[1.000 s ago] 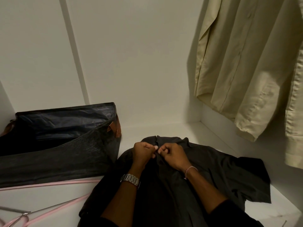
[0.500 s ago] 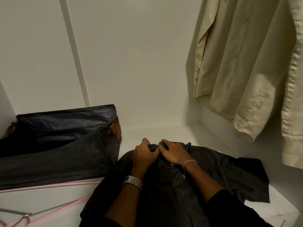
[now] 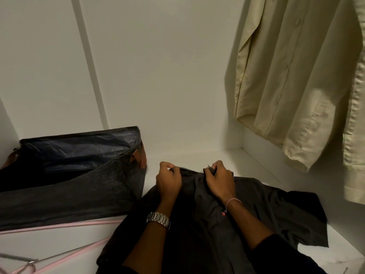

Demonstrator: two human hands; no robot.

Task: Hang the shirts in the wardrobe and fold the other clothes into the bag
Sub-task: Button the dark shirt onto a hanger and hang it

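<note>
Fingers curl tight at the collar of a dark shirt (image 3: 227, 218): the left hand (image 3: 168, 181) pinches one collar side, the right hand (image 3: 220, 181) pinches the other, drawn apart, probably to square the neck so a hanger can slip in. The dark shirt lies face-up on the wardrobe floor (image 3: 197, 157). Left of the shirt, touching its shoulder, an open dark bag (image 3: 69, 180) waits for folded clothes. In front of the bag, left of the shirt, lie pink hangers (image 3: 59, 260). Above the shirt's right side a cream shirt (image 3: 292, 80) already hangs.
</note>
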